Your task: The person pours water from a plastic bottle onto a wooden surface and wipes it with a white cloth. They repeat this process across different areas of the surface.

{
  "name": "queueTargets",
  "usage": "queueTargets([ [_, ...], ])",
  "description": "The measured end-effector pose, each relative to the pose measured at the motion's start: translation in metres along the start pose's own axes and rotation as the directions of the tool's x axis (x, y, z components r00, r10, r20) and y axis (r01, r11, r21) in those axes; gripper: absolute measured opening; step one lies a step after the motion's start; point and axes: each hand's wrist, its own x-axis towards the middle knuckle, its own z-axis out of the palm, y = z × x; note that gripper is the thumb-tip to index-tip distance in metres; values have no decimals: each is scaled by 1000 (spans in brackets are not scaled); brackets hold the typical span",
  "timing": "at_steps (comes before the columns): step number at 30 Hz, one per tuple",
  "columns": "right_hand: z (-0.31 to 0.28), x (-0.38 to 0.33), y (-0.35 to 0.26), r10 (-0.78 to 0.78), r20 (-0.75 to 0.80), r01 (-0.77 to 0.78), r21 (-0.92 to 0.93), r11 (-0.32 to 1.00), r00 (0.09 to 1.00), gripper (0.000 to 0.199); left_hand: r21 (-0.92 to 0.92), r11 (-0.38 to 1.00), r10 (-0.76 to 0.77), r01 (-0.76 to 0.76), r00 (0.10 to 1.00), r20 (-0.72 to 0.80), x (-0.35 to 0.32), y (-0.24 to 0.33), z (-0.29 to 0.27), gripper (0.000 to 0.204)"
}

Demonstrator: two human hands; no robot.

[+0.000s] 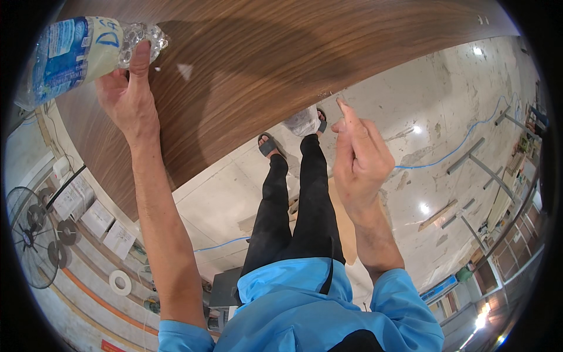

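Note:
My left hand (130, 105) is closed around the neck end of a clear plastic bottle (70, 58) at the upper left. The bottle lies tilted on its side over the wood-grain tabletop (246, 64), its narrow end toward the right. It has a blue label and a pale strip with handwriting. Small white spots show on the tabletop beside the narrow end. Just off the table's near edge, my right hand (363, 149) has curled fingers with the index finger reaching toward that edge. Whether anything sits between its thumb and fingers is hidden. Tiny whitish bits lie on the edge by the fingertip.
A whitish, plastic-looking bundle (302, 122) shows below the table edge near my sandalled feet. A blue hose (434, 163) runs across the worn floor. Metal frames (469, 155) stand at right. A black fan (28, 237) and white boxes (97, 217) are at left.

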Motion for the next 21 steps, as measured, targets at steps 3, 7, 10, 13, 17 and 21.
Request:
queueTargets([
  [3,1,0,0,-83,28,84,-36,996,996,34,2,1000,-2,2,1000,-1,0,1,0,63],
  [7,1,-1,-1,-3,17,3,-13,1000,1000,34,-1,1000,-4,4,1000,-6,-1,1,0,63],
  [10,1,-2,-3,-12,38,13,-26,1000,999,34,10,1000,-3,3,1000,-4,-1,1,0,62],
  [13,1,-2,-4,5,32,-5,-13,1000,999,34,3,1000,-9,9,1000,-7,-1,1,0,61],
  [17,1,0,-2,-1,47,1,-18,1000,999,34,12,1000,17,-17,1000,3,0,2,1,61],
  [21,1,1,0,35,-21,-35,5,999,999,35,-19,1000,1,-1,1000,-3,-1,2,1,61],
])
